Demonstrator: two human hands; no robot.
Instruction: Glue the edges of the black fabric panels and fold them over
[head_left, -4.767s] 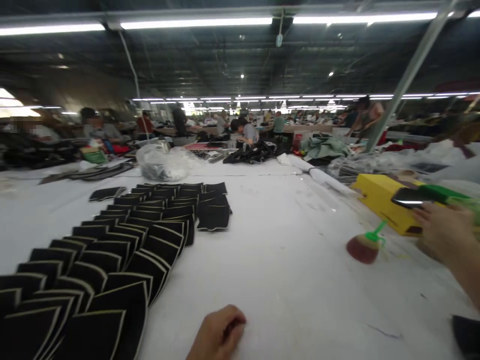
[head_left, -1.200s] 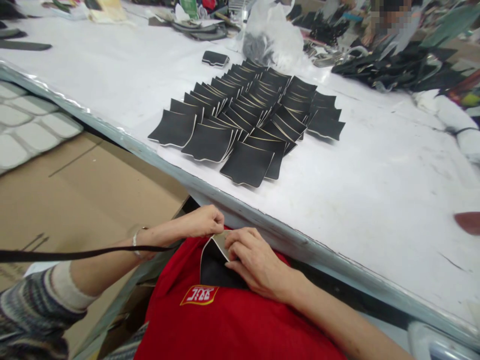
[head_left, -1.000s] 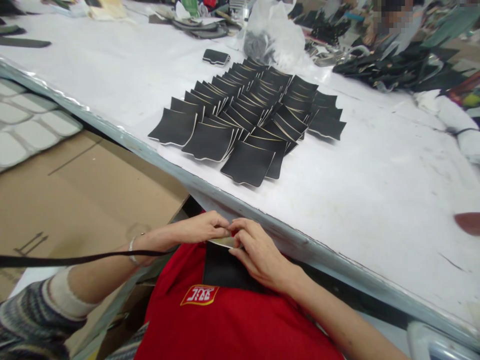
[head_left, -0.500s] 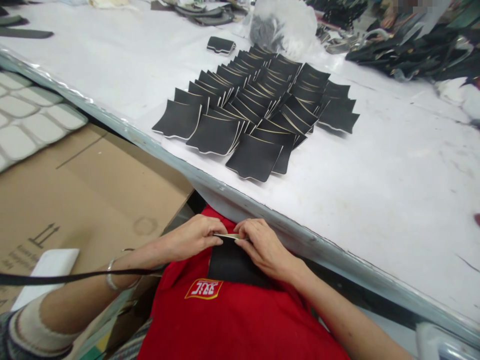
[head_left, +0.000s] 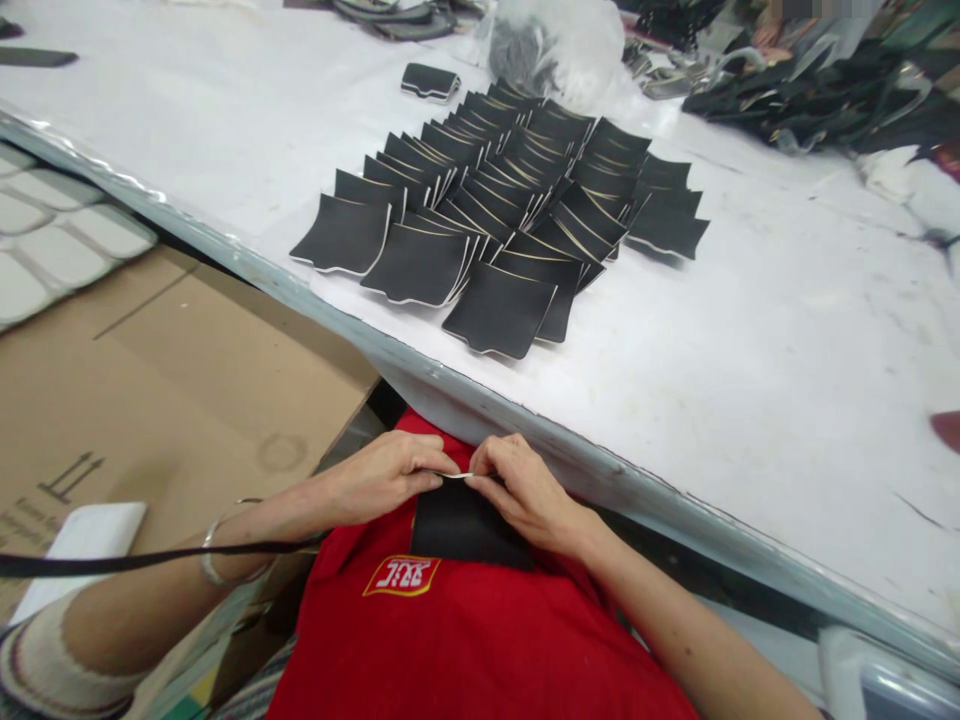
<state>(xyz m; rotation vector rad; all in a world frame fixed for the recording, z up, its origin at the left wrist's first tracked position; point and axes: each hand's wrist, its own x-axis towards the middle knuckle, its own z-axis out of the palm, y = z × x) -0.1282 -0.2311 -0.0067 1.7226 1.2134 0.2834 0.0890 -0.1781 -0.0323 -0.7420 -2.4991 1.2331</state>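
Observation:
A black leather-like panel with a pale edge lies against the red apron at my lap, just off the table edge. My left hand pinches its upper edge between thumb and fingers. Close beside it, my right hand pinches the same edge from the other side. A thin pale strip of the edge shows between my fingertips; the parts under the fingers are hidden. Ahead on the table, many similar black panels lie overlapped in rows, their pale edges showing.
A folded black piece sits behind the rows on the white table. Farther back are a clear plastic bag and a heap of black bags. To the left stands a cardboard box. A co-worker's hand shows at top right.
The panel's two pale-edged layers, slightly parted between my fingertips before, now look pressed together into one thin line. My hands are slightly closer together. The whole view has shifted a little.

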